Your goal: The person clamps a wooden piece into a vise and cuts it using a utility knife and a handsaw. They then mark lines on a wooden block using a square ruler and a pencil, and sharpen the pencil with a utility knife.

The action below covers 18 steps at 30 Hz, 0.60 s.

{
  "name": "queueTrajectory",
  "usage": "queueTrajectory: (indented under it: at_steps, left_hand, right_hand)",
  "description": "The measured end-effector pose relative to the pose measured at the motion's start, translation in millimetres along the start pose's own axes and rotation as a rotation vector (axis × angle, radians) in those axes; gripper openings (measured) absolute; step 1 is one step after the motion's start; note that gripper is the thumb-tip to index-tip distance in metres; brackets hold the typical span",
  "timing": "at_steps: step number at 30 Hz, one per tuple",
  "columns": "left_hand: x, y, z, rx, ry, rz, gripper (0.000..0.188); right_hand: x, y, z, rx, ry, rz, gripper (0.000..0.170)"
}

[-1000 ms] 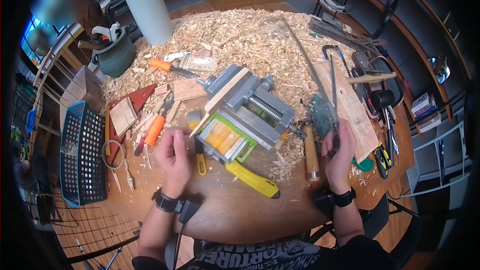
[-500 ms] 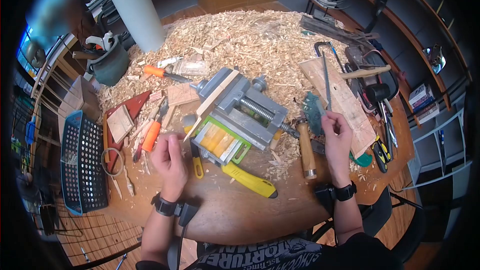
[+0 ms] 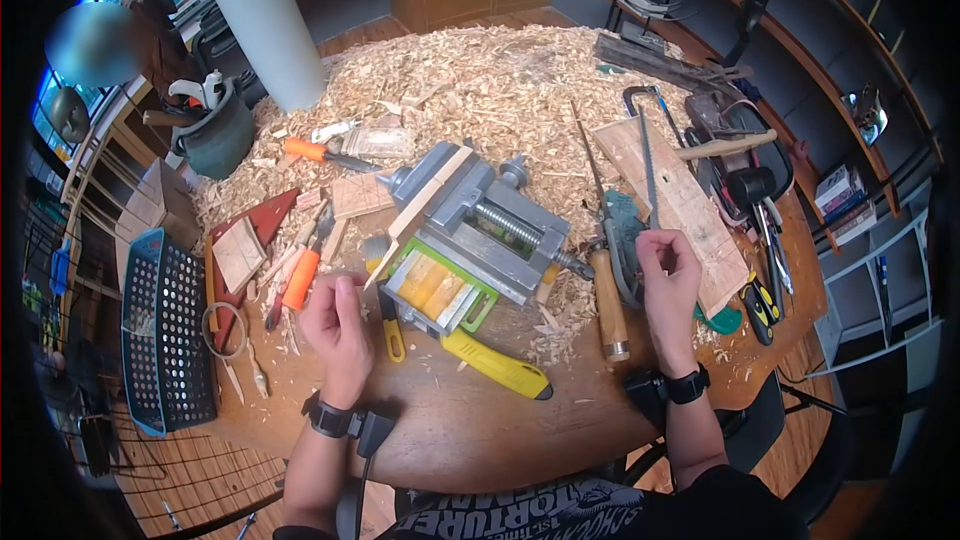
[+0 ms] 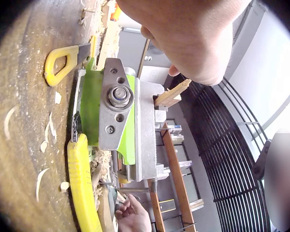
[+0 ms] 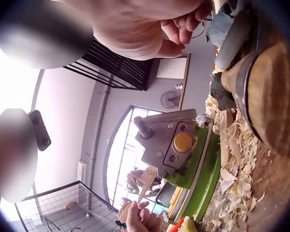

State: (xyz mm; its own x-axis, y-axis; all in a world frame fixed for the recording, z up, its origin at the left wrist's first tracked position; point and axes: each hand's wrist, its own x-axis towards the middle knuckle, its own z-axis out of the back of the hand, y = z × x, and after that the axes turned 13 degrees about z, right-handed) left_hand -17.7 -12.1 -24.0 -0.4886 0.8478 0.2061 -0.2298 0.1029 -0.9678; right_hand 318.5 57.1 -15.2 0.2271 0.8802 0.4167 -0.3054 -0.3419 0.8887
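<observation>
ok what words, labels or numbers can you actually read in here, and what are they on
"TORTURED": large lettering on the shirt
"1st Time": small lettering on the shirt, right of the large word
Other shirt lettering: cut off or curved, not readable whole
Books on the right-hand shelf: too small to read
Yellow handle: marking too small to read

I count one vise (image 3: 505, 268), one perforated basket (image 3: 146, 340), two orange-handled tools (image 3: 305, 149), one red triangle (image 3: 272, 216), one black mallet (image 3: 751, 183).

head: overhead, facing forward-down, wide | left wrist: low, close, facing right | right wrist: facing left | shared: vise (image 3: 486, 262)
</observation>
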Motion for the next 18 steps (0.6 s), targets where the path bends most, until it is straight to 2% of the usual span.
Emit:
queueTrajectory:
  at_steps: [7,12,18]
  left_hand:
    - [0.0,0.6,-1.9,0.007,-0.004,-0.015,0.026]
    - [-1.2,2.4,2.0,-0.042,-0.013,0.055,0.026]
    - [1.0,1.4,-0.5,-0.025,-0.039,-0.005,0.025]
  right_hand:
    - [0.2,3.7,-1.5,0.077,-0.056,-0.019,0.003]
    - [0.5,2.8,-2.3,0.140,-0.051,-0.012,0.004]
    - [1.0,6.1,-2.8,0.182,-0.051,-0.054,0.004]
